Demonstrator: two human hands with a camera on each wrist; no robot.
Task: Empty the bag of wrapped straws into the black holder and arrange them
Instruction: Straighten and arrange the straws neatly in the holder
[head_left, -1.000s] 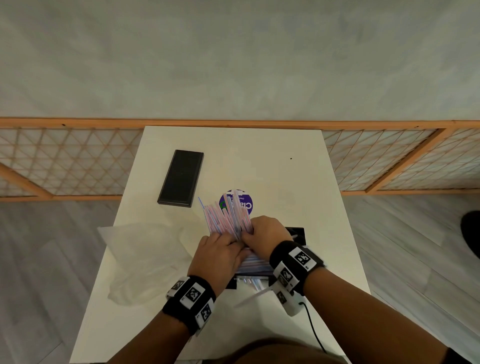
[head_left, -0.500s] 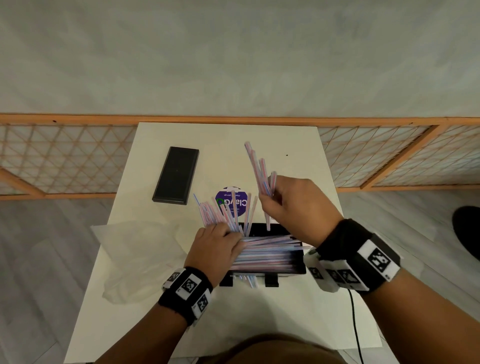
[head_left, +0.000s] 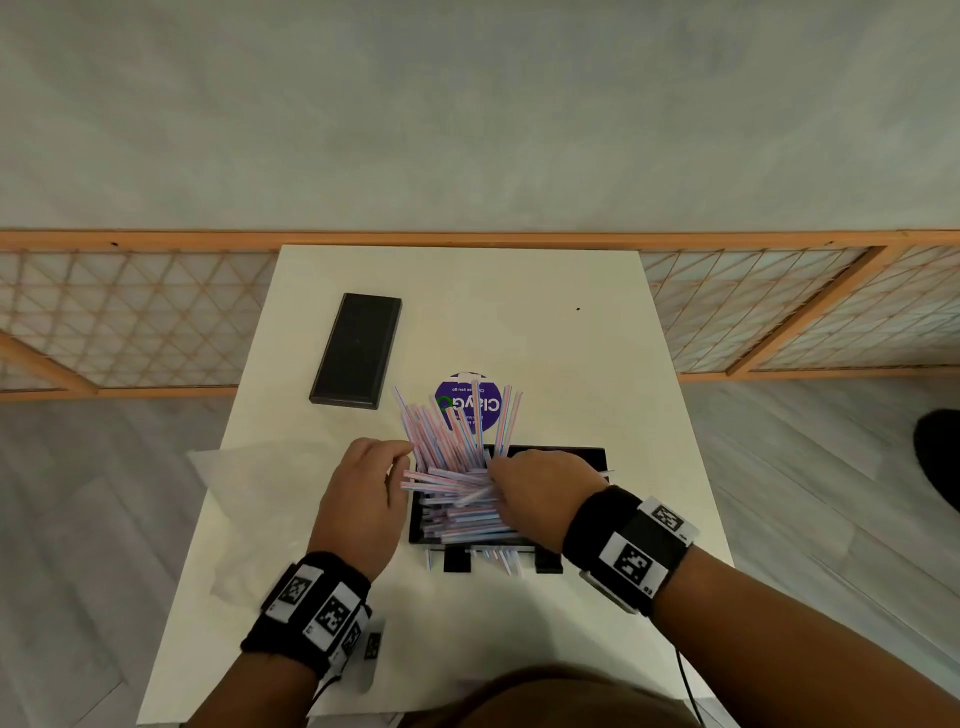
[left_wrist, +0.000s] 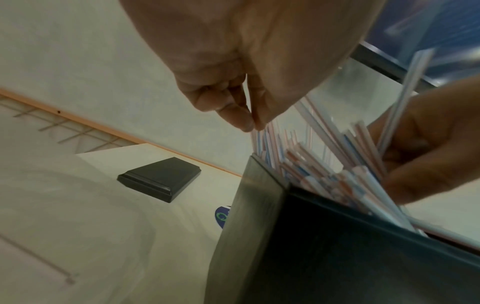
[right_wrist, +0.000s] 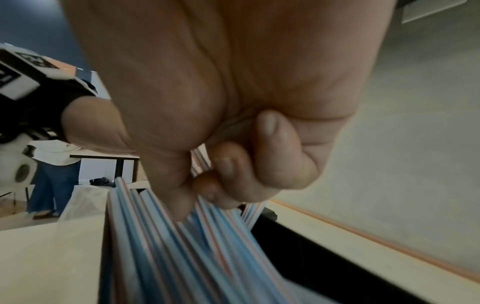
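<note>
White and square, a table (head_left: 571, 364) stands against a wooden lattice rail (head_left: 130, 322) with a pale wall behind it. Near the table's front edge sits the black holder (head_left: 582, 457), packed with wrapped straws (head_left: 457, 499) striped in pink and blue; many lie flat across it, while another bunch leans upward and away, fanning over a round purple sticker (head_left: 467, 400). On the holder's left side, the left hand (head_left: 363, 499) has its fingertips pinched together on the tops of a few leaning straws. Reaching in from the right, the right hand (head_left: 540, 493) curls its fingers and thumb around a bundle of the flat-lying straws. Crumpled on the table to the left is the clear plastic bag (head_left: 260, 509), apart from the holder. Farther back lies a flat black lid (head_left: 356, 351).
</note>
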